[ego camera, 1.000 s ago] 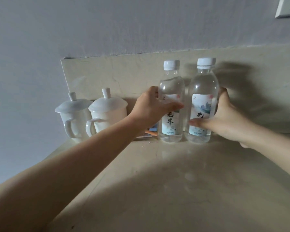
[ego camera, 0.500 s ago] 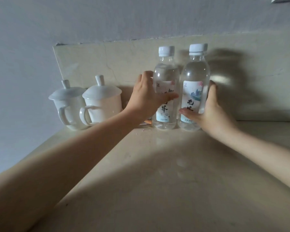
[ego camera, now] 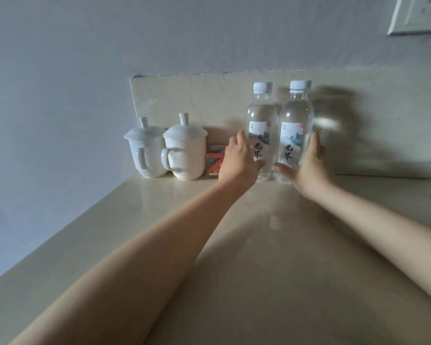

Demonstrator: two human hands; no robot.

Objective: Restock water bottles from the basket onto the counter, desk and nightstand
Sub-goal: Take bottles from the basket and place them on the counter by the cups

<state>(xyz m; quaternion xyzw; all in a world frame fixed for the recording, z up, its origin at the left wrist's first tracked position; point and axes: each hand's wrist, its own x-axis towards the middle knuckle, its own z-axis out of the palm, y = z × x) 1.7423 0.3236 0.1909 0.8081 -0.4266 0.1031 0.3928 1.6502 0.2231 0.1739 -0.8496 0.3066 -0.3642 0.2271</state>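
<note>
Two water bottles [ego camera: 279, 135] upright, side by side on the counter [ego camera: 259, 245]. Left hand [ego camera: 238, 161] loosely cups the left one; right hand [ego camera: 307, 165] cups the right. Two lidded cups [ego camera: 167, 151] stand left.

The near, glossy cream stone counter [ego camera: 271, 257] lies bare under both forearms. At its back, two white lidded porcelain mugs [ego camera: 167, 153], a small red-printed box [ego camera: 215, 160] and two upright clear plastic water bottles [ego camera: 279, 135] line the cream stone backsplash [ego camera: 197, 100]. Right of the bottles, the counter is free.

- The left hand [ego camera: 237, 160] covers part of the small red packet [ego camera: 215, 161]; its print is unreadable.
- The wall plate [ego camera: 418, 16] is cut off at the top-right corner.
</note>
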